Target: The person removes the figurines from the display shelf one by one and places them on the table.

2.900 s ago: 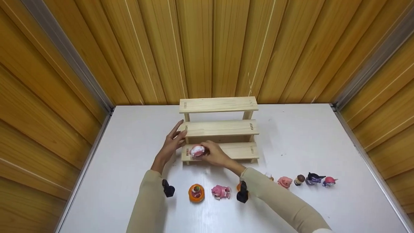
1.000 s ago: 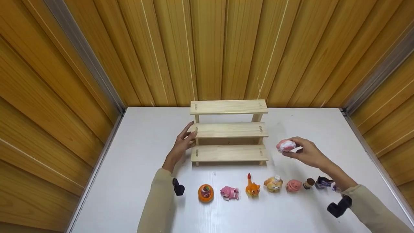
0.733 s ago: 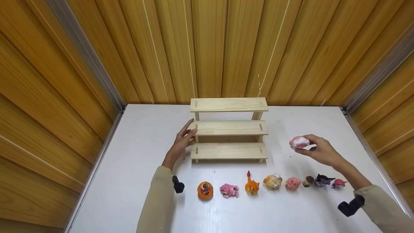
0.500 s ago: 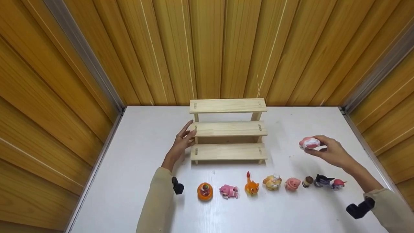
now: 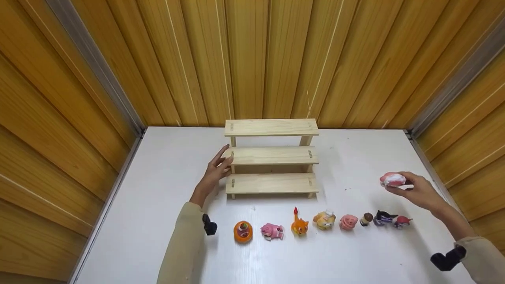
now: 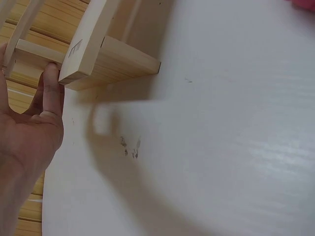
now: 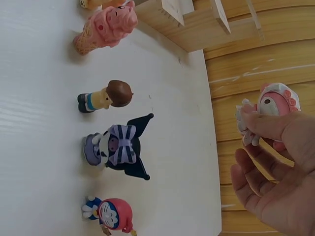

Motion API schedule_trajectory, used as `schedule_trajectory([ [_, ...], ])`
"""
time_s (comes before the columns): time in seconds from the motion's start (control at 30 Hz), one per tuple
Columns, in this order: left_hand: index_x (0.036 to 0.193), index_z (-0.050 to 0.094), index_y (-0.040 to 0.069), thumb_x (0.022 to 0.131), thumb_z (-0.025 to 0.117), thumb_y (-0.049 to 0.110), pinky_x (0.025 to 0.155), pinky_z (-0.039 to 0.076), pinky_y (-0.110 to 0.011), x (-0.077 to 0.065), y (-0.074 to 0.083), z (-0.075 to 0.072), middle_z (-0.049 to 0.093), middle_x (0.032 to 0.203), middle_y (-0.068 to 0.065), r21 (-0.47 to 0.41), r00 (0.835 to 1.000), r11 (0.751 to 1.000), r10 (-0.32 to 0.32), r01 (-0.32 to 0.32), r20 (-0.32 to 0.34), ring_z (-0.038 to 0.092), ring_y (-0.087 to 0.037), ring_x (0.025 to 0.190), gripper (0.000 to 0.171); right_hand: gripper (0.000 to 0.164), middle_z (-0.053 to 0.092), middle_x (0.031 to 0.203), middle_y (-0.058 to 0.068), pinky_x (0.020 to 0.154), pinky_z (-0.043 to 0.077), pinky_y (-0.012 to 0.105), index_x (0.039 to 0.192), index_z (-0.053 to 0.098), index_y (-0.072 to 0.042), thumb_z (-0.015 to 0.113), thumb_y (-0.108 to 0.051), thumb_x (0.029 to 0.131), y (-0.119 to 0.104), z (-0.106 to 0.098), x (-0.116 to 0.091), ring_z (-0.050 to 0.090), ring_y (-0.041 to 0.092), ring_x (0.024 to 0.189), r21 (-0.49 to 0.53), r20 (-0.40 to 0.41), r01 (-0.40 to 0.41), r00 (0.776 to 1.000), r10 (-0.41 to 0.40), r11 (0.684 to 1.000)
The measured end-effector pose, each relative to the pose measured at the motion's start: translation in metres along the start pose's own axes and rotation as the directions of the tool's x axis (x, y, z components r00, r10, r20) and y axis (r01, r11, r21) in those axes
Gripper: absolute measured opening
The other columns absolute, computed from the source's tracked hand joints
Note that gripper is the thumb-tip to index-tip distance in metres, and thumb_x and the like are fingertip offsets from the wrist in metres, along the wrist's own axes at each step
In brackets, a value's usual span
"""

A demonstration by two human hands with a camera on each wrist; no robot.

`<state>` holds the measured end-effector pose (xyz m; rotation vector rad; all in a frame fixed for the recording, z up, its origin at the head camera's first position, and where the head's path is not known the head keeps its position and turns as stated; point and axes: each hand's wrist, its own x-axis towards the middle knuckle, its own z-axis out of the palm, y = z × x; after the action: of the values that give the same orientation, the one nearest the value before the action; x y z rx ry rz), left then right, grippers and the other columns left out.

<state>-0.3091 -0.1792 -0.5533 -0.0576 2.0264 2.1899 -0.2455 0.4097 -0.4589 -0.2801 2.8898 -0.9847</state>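
Observation:
A three-tier wooden shelf point(image 5: 272, 183) stands at the back of the white table. My left hand point(image 5: 211, 173) grips its left side at the middle tier; in the left wrist view, the fingers point(image 6: 51, 91) meet the wood beside a tier's end. Out to the right of the shelf, my right hand point(image 5: 422, 191) holds a pink-and-white figurine point(image 5: 393, 179) raised over the table. The right wrist view shows this figurine point(image 7: 275, 103) with a white hood and pink flowers, pinched under the thumb. Its lower part is partly covered by the hand.
Several figurines form a row before the shelf: one in an orange ring point(image 5: 243, 232), a pink one lying down point(image 5: 272, 231), an orange one with a raised tail point(image 5: 300, 227), a cream one point(image 5: 324, 219), a pink ice-cream one point(image 5: 348, 222). Farther right are brown-haired point(image 5: 366, 219), black-eared point(image 7: 120, 147) and red-hooded point(image 7: 115, 214) ones.
My right hand has carried the pink-and-white figurine from above the lowest tier's left end far to the right, off the shelf. The left hand keeps its place at the shelf's side.

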Motion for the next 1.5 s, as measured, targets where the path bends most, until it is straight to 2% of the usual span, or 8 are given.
schedule_trajectory([
  [0.13, 0.157, 0.038, 0.042, 0.103, 0.063, 0.037, 0.110, 0.052, -0.044, 0.001, -0.001, 0.002, 0.049, 0.142, -0.015, -0.009, 1.000, 1.000, -0.010, 0.010, -0.004, 0.058, -0.039, 0.132, 0.060, 0.049, 0.058, 0.101, -0.022, 0.068, 0.052, 0.016, 0.130, 0.060, 0.008, 0.077, -0.018, 0.092, 0.014, -0.005, -0.007, 0.047, -0.012, 0.087, 0.001, -0.014, -0.009, 1.000, 0.009, 1.000],
  [0.33, 0.156, 0.039, 0.043, 0.102, 0.063, 0.038, 0.109, 0.053, -0.043, 0.003, -0.001, 0.003, 0.049, 0.143, -0.014, -0.006, 1.000, 1.000, -0.020, 0.020, -0.011, 0.060, -0.035, 0.130, 0.059, 0.057, 0.060, 0.107, -0.010, 0.067, 0.052, 0.016, 0.133, 0.056, 0.012, 0.077, -0.024, 0.094, 0.036, -0.011, -0.016, 0.053, 0.000, 0.094, -0.023, -0.013, -0.081, 0.997, 0.081, 0.996],
  [0.57, 0.155, 0.040, 0.044, 0.102, 0.063, 0.037, 0.110, 0.052, -0.044, 0.001, 0.000, 0.000, 0.049, 0.140, -0.015, 0.016, 1.000, 1.000, -0.011, 0.012, -0.021, 0.059, -0.034, 0.130, 0.058, 0.056, 0.050, 0.094, -0.037, 0.068, 0.049, 0.015, 0.131, 0.054, 0.017, 0.076, -0.018, 0.093, 0.060, -0.014, -0.021, 0.043, -0.017, 0.086, 0.026, -0.033, -0.085, 0.996, 0.086, 0.996],
  [0.9, 0.158, 0.036, 0.041, 0.103, 0.062, 0.036, 0.110, 0.052, -0.043, -0.002, 0.000, -0.002, 0.048, 0.135, -0.013, 0.000, 1.000, 1.000, 0.012, -0.012, -0.008, 0.059, -0.030, 0.128, 0.061, 0.046, 0.051, 0.092, -0.034, 0.066, 0.053, 0.016, 0.124, 0.057, 0.016, 0.075, -0.012, 0.093, 0.085, -0.019, -0.032, 0.048, -0.016, 0.081, 0.069, -0.031, -0.116, 0.993, 0.118, 0.991],
  [1.03, 0.156, 0.038, 0.043, 0.104, 0.062, 0.034, 0.108, 0.054, -0.042, -0.004, 0.000, -0.002, 0.049, 0.132, -0.012, -0.004, 1.000, 1.000, 0.026, -0.027, -0.012, 0.060, -0.032, 0.126, 0.058, 0.053, 0.058, 0.098, -0.016, 0.067, 0.052, 0.018, 0.128, 0.053, 0.018, 0.075, -0.016, 0.094, 0.094, -0.019, -0.036, 0.046, -0.013, 0.081, 0.050, -0.019, -0.165, 0.986, 0.166, 0.985],
  [1.13, 0.156, 0.038, 0.044, 0.104, 0.061, 0.036, 0.107, 0.054, -0.043, -0.003, 0.000, -0.001, 0.049, 0.135, -0.012, 0.014, 1.000, 0.999, 0.031, -0.031, -0.006, 0.060, -0.032, 0.126, 0.058, 0.064, 0.066, 0.107, 0.019, 0.066, 0.050, 0.017, 0.134, 0.046, 0.022, 0.074, -0.020, 0.095, 0.101, -0.018, -0.043, 0.042, -0.014, 0.082, 0.019, -0.015, -0.208, 0.978, 0.208, 0.978],
  [1.23, 0.156, 0.038, 0.044, 0.104, 0.061, 0.036, 0.108, 0.054, -0.042, -0.002, 0.000, 0.000, 0.049, 0.137, -0.012, 0.024, 1.000, 0.999, 0.024, -0.024, 0.004, 0.060, -0.029, 0.125, 0.058, 0.070, 0.055, 0.123, 0.045, 0.066, 0.050, 0.016, 0.138, 0.041, 0.022, 0.073, -0.024, 0.096, 0.110, -0.014, -0.051, 0.042, -0.011, 0.083, 0.002, 0.005, -0.255, 0.967, 0.255, 0.967],
  [1.5, 0.159, 0.036, 0.038, 0.105, 0.060, 0.033, 0.111, 0.050, -0.048, -0.003, 0.001, 0.000, 0.046, 0.142, -0.017, 0.008, 1.000, 1.000, 0.027, -0.027, 0.006, 0.056, -0.040, 0.132, 0.059, 0.069, 0.048, 0.128, 0.049, 0.067, 0.049, 0.013, 0.138, 0.037, 0.024, 0.073, -0.018, 0.096, 0.130, -0.008, -0.059, 0.040, -0.015, 0.082, 0.003, 0.027, -0.281, 0.959, 0.281, 0.960],
])
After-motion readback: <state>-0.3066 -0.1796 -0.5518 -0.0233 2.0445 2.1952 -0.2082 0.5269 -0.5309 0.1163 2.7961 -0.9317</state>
